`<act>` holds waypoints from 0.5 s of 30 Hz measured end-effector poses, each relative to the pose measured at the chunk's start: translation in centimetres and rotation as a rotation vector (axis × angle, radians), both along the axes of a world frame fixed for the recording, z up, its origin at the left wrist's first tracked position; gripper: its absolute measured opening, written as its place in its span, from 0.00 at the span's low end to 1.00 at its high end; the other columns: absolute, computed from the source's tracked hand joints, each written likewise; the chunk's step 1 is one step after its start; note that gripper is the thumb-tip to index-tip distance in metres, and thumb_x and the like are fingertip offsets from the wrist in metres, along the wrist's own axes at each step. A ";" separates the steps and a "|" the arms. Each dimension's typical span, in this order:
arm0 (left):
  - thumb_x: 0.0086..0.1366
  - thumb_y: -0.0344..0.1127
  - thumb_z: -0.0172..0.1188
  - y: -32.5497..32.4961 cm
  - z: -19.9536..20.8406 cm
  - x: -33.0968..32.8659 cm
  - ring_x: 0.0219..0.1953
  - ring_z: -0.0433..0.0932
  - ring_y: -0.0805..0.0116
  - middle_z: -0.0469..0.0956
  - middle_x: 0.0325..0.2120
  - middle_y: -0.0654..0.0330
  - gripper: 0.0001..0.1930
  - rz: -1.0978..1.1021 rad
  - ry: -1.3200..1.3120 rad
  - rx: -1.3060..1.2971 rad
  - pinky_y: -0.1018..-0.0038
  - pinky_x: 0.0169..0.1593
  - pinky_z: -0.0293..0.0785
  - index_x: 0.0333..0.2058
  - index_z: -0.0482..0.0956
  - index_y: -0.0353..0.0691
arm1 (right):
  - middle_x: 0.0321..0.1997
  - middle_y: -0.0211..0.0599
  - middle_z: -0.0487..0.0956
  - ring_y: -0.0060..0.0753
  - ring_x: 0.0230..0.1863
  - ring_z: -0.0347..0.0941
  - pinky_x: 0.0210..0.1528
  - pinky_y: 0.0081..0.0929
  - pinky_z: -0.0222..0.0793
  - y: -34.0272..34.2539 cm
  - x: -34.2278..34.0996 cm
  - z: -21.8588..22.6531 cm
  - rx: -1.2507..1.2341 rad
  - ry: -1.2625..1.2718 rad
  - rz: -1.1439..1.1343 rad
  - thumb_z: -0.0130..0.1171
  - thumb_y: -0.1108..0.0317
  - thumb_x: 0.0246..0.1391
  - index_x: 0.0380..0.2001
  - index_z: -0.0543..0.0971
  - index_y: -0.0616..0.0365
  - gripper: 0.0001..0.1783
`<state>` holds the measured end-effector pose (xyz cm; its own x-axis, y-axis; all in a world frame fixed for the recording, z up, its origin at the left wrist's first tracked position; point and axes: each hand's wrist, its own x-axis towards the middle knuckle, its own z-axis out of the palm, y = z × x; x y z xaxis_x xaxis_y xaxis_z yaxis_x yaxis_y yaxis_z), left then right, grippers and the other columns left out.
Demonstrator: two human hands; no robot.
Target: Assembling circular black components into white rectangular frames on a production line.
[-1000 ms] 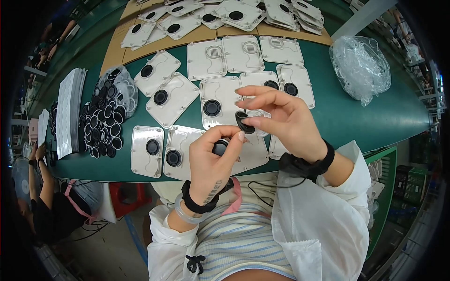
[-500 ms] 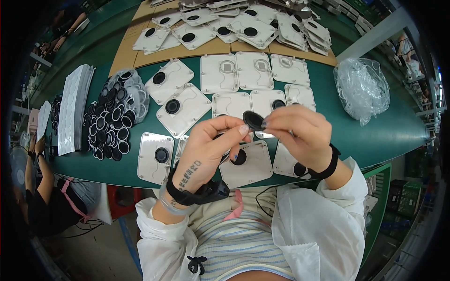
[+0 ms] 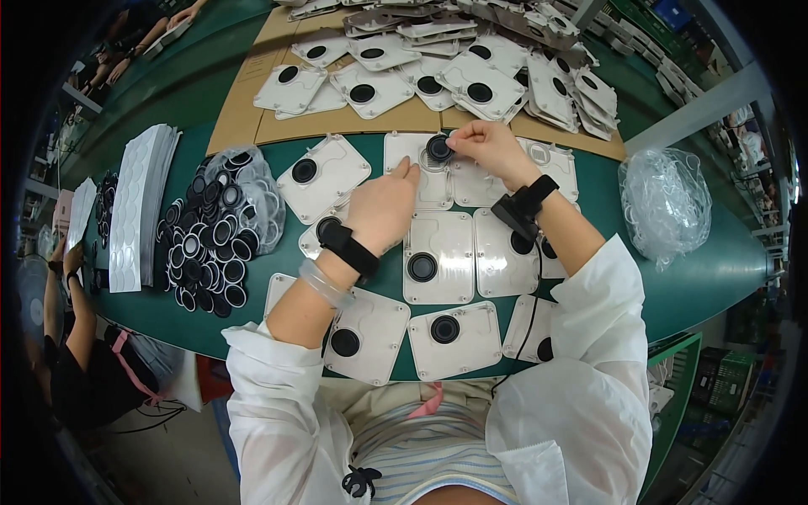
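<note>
Between the fingertips of my right hand (image 3: pixel 498 151) is a black round cap (image 3: pixel 438 148), held over the grille circle of a white plastic panel (image 3: pixel 433 192) in the far row. Whether the cap touches the panel cannot be told. My left hand (image 3: pixel 380 207) lies at that panel's left edge, fingers stretched out, with nothing seen in it. Nearer to me, another white panel (image 3: pixel 438 231) bears a black cap (image 3: pixel 422 267), and several similar panels lie around it. My right hand partly covers the neighbouring panel (image 3: pixel 475 187).
On the left, a heap of black and white rings (image 3: pixel 206 269) spills beside a plastic bag (image 3: pixel 268 210). White sheets (image 3: pixel 139 210) stand further left. Panels pile on cardboard (image 3: pixel 240 118) at the back. A clear bag (image 3: pixel 665 206) lies right. Other people work at left.
My right hand has carried the black cap away from me to a far-row panel. My left hand has let go of it and reached forward to that panel's edge.
</note>
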<state>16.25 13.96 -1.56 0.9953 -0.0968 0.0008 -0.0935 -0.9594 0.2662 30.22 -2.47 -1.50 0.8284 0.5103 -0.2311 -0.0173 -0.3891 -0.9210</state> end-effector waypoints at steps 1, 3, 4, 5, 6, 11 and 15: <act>0.51 0.21 0.49 -0.3 -0.3 0.0 0.40 0.79 0.56 0.66 0.58 0.52 0.26 0.017 0.025 0.014 0.62 0.39 0.77 0.52 0.69 0.36 | 0.27 0.31 0.80 0.17 0.26 0.73 0.31 0.15 0.68 0.2 0.1 -0.4 -0.004 0.008 0.002 0.65 0.67 0.50 0.31 0.79 0.63 0.10; 0.51 0.21 0.49 -0.4 -0.7 0.1 0.40 0.79 0.56 0.65 0.59 0.52 0.26 0.030 0.039 0.023 0.63 0.39 0.77 0.52 0.69 0.36 | 0.30 0.29 0.80 0.14 0.28 0.73 0.32 0.12 0.67 0.4 0.2 -1.0 -0.021 0.030 0.027 0.63 0.67 0.52 0.33 0.78 0.62 0.10; 0.51 0.21 0.50 -0.4 -0.5 0.1 0.40 0.79 0.57 0.64 0.59 0.52 0.26 0.043 0.043 0.038 0.64 0.38 0.77 0.52 0.69 0.37 | 0.31 0.28 0.81 0.13 0.29 0.73 0.32 0.11 0.66 0.5 0.3 -1.2 -0.029 0.039 0.041 0.63 0.68 0.52 0.34 0.78 0.62 0.09; 0.51 0.21 0.51 -0.5 -0.4 0.1 0.40 0.80 0.58 0.63 0.60 0.52 0.26 0.055 0.047 0.053 0.64 0.38 0.78 0.52 0.69 0.37 | 0.31 0.28 0.81 0.13 0.29 0.73 0.32 0.11 0.66 0.5 0.4 -1.3 -0.035 0.046 0.043 0.63 0.68 0.52 0.34 0.78 0.62 0.09; 0.51 0.21 0.51 -0.4 -0.4 0.1 0.40 0.80 0.58 0.63 0.60 0.52 0.26 0.057 0.053 0.047 0.64 0.38 0.78 0.52 0.69 0.37 | 0.31 0.28 0.81 0.13 0.29 0.73 0.32 0.11 0.66 0.5 0.5 -1.4 -0.026 0.047 0.046 0.63 0.68 0.53 0.34 0.78 0.62 0.09; 0.56 0.26 0.51 -0.2 -0.6 0.0 0.35 0.81 0.55 0.65 0.57 0.45 0.19 -0.002 -0.019 0.050 0.66 0.36 0.79 0.48 0.71 0.30 | 0.28 0.31 0.80 0.17 0.28 0.74 0.33 0.14 0.69 0.6 0.6 -1.8 0.029 0.046 0.045 0.64 0.68 0.51 0.32 0.78 0.63 0.10; 0.56 0.26 0.51 -0.3 -0.6 -0.1 0.35 0.81 0.55 0.65 0.57 0.45 0.19 0.001 -0.026 0.050 0.66 0.35 0.79 0.48 0.72 0.30 | 0.27 0.32 0.80 0.18 0.28 0.74 0.33 0.15 0.70 0.6 0.5 -1.7 0.044 0.041 0.043 0.64 0.68 0.50 0.31 0.79 0.64 0.10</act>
